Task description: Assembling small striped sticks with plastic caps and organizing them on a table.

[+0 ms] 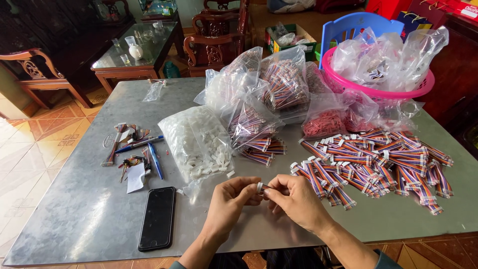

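My left hand (pixel 230 201) and my right hand (pixel 294 199) meet near the front edge of the grey metal table (pixel 74 214). Together they pinch a small white connector (pixel 260 187) with dark wires running into the right palm. Just beyond the hands lies a clear bag of white plastic connectors (pixel 199 144). To the right spreads a pile of striped ribbon-cable pieces with white ends (pixel 378 162), close to my right hand.
A black phone (pixel 158 217) lies at the front left, with pens (pixel 144 149) and cable scraps behind it. Bags of cables (pixel 279 84) and a pink basket of empty bags (pixel 383 74) stand at the back. Wooden chairs and a glass table stand beyond.
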